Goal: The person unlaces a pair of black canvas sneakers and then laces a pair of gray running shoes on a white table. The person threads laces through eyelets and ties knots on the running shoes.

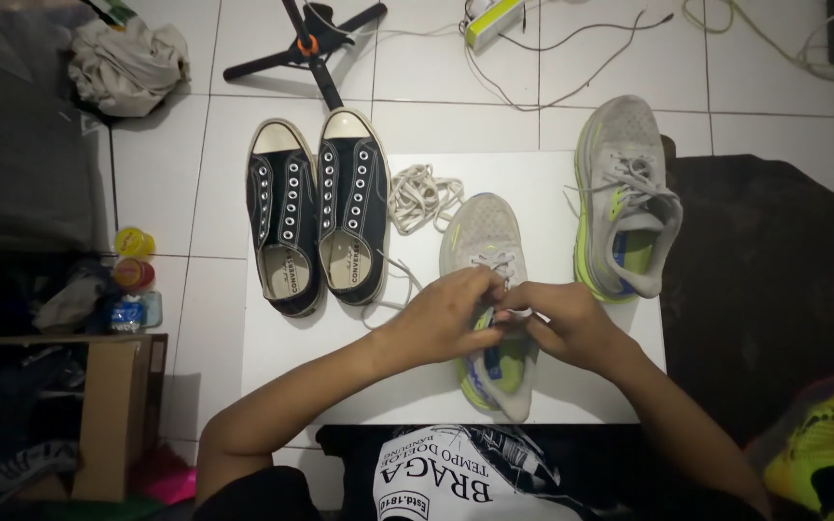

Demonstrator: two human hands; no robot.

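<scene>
Directly under both hands (509, 318), grey sneaker (483, 236)

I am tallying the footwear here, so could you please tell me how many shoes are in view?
4: two black sneakers side by side at the left, one grey running shoe under the hands, and another grey shoe at the right.

The low white table (542, 183) serves as landmark. Its far middle strip and near-left corner lie bare — a hand could pass there. On its left part a pair of black canvas sneakers (319, 217) stands in the way, with a loose coil of white laces (421, 195) just beside. A grey-and-lime running shoe (624, 198) blocks the right edge — a second grey running shoe (487, 253) fills the near middle.
</scene>
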